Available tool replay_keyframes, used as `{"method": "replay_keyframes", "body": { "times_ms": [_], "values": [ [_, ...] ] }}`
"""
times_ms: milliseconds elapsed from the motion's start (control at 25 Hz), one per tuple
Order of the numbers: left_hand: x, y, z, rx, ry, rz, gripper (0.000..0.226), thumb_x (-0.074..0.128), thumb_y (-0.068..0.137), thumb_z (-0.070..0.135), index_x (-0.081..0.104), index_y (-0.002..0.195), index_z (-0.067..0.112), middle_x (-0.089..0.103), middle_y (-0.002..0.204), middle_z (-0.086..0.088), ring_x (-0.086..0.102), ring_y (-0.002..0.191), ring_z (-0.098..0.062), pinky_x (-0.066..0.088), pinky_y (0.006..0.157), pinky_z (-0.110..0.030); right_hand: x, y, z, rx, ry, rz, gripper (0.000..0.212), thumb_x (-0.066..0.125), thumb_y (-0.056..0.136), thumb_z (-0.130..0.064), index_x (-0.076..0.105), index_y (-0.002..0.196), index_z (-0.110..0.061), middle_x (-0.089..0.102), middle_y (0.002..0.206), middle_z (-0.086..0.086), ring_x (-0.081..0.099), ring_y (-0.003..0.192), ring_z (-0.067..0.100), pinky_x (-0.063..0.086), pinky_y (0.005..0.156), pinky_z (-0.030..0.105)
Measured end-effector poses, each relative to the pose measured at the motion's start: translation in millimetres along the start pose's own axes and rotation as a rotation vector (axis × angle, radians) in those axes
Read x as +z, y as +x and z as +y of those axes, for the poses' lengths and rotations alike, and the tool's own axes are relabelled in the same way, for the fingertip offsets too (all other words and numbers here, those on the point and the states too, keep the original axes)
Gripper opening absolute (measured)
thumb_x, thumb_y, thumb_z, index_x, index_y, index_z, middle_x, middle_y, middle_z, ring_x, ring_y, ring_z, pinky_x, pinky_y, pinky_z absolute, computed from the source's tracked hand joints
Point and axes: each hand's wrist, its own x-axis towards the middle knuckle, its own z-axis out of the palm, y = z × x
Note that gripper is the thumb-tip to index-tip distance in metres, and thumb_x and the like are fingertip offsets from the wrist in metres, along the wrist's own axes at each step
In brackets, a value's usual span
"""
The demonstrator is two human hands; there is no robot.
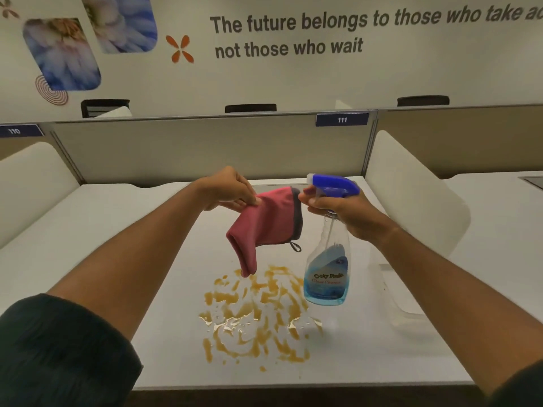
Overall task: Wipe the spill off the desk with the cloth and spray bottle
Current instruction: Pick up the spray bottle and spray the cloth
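An orange-brown spill (255, 315) spreads in streaks and wet puddles across the middle of the white desk (123, 259). My left hand (227, 189) pinches a pink cloth (264, 227) with a grey edge, and the cloth hangs in the air with its lower tip just above the spill's far side. My right hand (338, 210) grips the neck of a clear spray bottle (327, 259) with a blue trigger head and blue liquid. The bottle hangs upright above the spill's right edge, its nozzle pointing left toward the cloth.
Grey partition panels (205, 148) close the back of the desk, with white curved dividers (411, 195) on both sides. A neighbouring desk (499, 218) lies to the right. Chair backs show beyond the partition. The desk's near edge runs just below the spill.
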Motion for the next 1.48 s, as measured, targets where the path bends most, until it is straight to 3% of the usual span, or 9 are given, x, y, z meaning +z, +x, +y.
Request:
{"method": "replay_keyframes", "body": {
  "times_ms": [280,400,560,720,800,920,1080,1360,1480],
  "values": [
    [-56.7,-12.9,-29.2,0.001,-0.038,0.029,0.008,0.080,0.073,-0.001,0.073,0.077,0.001,0.073,0.063,-0.006,0.070,0.057,-0.012,0.055,0.053,-0.021,101.0,-1.3,8.5,0.007,-0.128,-0.014,0.019,0.070,0.081,-0.001,0.070,0.087,-0.018,0.073,0.076,-0.004,0.071,0.075,0.010,0.054,0.062,0.017],
    [-78.0,-13.9,-37.9,0.004,-0.034,0.032,0.009,0.080,0.073,0.001,0.073,0.079,0.001,0.073,0.069,-0.008,0.071,0.059,-0.013,0.056,0.054,-0.021,135.1,0.4,11.0,0.034,-0.150,0.009,0.019,0.066,0.076,0.005,0.069,0.088,-0.010,0.072,0.078,0.003,0.070,0.070,0.008,0.053,0.059,0.015],
    [-96.6,-9.8,-45.3,0.023,-0.017,0.034,0.011,0.080,0.073,0.003,0.072,0.080,0.001,0.073,0.078,-0.011,0.071,0.060,-0.013,0.055,0.053,-0.020,167.3,5.5,13.6,0.074,-0.169,0.086,0.031,0.066,0.072,0.006,0.063,0.103,0.002,0.069,0.090,0.017,0.067,0.075,0.017,0.056,0.061,0.023],
    [-100.6,-9.2,-47.7,0.032,-0.021,0.024,0.014,0.080,0.074,0.003,0.072,0.085,-0.002,0.073,0.082,-0.013,0.071,0.061,-0.013,0.055,0.053,-0.021,186.0,11.3,14.6,0.080,-0.164,0.165,0.021,0.062,0.073,0.007,0.063,0.086,-0.010,0.065,0.075,0.012,0.065,0.069,0.021,0.059,0.061,0.028],
    [-102.0,-10.2,-47.6,0.035,-0.029,0.017,0.016,0.080,0.074,0.003,0.072,0.087,-0.002,0.073,0.081,-0.012,0.071,0.064,-0.014,0.056,0.055,-0.021,183.9,17.6,16.3,0.117,-0.132,0.224,0.026,0.063,0.072,0.004,0.063,0.095,-0.007,0.066,0.078,0.011,0.065,0.070,0.020,0.057,0.057,0.023],
    [-103.6,-10.4,-46.0,0.035,-0.077,0.001,0.012,0.081,0.072,0.001,0.072,0.081,0.000,0.072,0.071,-0.007,0.070,0.059,-0.011,0.055,0.055,-0.020,164.5,27.2,16.3,0.229,-0.031,0.344,0.053,0.069,0.070,0.001,0.055,0.121,-0.004,0.067,0.100,0.014,0.066,0.080,0.017,0.055,0.055,0.021],
    [-100.8,-9.4,-41.0,0.038,-0.105,-0.012,0.013,0.081,0.072,0.001,0.072,0.080,0.001,0.072,0.062,-0.003,0.069,0.057,-0.009,0.055,0.055,-0.019,143.9,29.5,18.4,0.250,-0.015,0.462,0.059,0.067,0.070,0.004,0.049,0.125,-0.006,0.066,0.096,0.012,0.066,0.079,0.018,0.055,0.058,0.026],
    [-86.2,-5.6,-30.8,0.036,-0.110,0.037,0.012,0.080,0.072,0.000,0.071,0.081,0.000,0.072,0.071,-0.008,0.070,0.056,-0.011,0.055,0.052,-0.020,144.0,8.8,21.8,0.093,-0.202,0.159,0.027,0.067,0.072,0.004,0.066,0.095,-0.010,0.069,0.082,0.008,0.066,0.068,0.013,0.052,0.055,0.018],
    [-79.0,-2.9,-27.1,0.032,-0.098,0.049,0.013,0.079,0.073,0.002,0.070,0.083,0.000,0.071,0.078,-0.010,0.071,0.056,-0.012,0.055,0.052,-0.020,149.7,4.4,27.6,0.095,-0.172,0.161,0.029,0.065,0.072,0.007,0.064,0.099,-0.003,0.068,0.080,0.011,0.067,0.071,0.018,0.057,0.061,0.025]
  ]
}}
